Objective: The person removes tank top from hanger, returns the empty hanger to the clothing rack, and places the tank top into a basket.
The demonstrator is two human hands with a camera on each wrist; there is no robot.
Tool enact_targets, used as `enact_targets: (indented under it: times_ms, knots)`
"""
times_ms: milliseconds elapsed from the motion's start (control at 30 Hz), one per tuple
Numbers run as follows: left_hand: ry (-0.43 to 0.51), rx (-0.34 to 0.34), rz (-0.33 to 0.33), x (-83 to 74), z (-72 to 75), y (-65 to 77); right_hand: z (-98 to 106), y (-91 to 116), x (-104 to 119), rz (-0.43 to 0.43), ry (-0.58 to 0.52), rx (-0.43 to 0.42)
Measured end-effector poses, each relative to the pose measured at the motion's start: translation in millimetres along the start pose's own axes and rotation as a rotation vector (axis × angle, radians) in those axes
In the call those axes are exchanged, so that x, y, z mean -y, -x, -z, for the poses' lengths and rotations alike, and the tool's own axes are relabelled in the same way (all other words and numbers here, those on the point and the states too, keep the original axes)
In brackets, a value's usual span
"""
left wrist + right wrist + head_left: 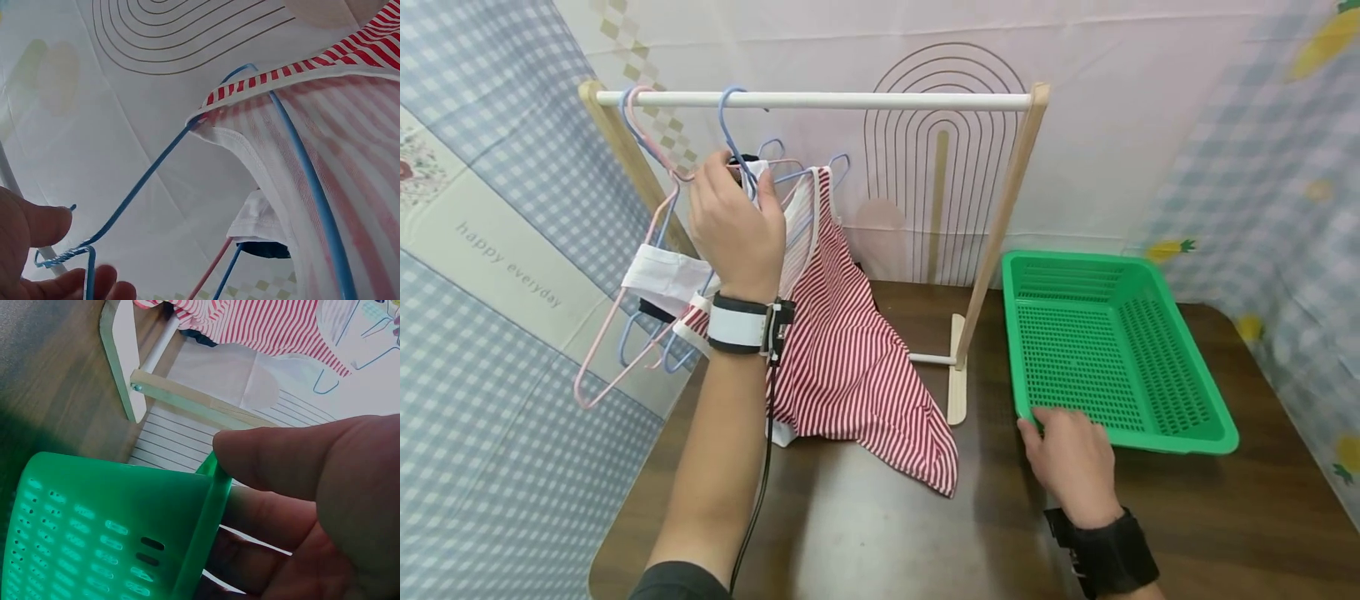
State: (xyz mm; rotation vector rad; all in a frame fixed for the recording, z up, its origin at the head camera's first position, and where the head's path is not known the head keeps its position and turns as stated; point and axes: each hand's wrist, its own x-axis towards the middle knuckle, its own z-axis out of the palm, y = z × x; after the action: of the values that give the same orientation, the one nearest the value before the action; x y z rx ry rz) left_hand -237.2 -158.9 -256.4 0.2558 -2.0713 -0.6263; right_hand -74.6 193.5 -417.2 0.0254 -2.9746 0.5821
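Note:
In the head view my left hand is raised at the clothes rack and holds a blue hanger by its neck. The hanger's hook overlaps the top rod. A red-and-white striped sleeveless top hangs from this hanger, its hem low near the table. In the left wrist view, thumb and fingers close around the hanger's twisted wire neck. My right hand grips the near left corner of a green plastic basket, thumb on the rim and fingers beneath; nothing lies inside the basket.
The rack has a white top rod and wooden posts. At its left end, pink and blue hangers carry a white garment. A black cable runs down from the left wristband. Patterned cloth surrounds the brown table.

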Motion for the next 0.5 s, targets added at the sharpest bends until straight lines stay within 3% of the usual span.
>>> enact_targets:
  times_ms: [367,500]
  knots:
    - [-0.052,0.104,0.069,6.2,5.3,-13.4,-4,0,8,-0.012,-0.003,0.012]
    - [-0.025,0.119,0.074,7.2,8.6,-15.6,-4,0,11,-0.022,-0.001,0.018]
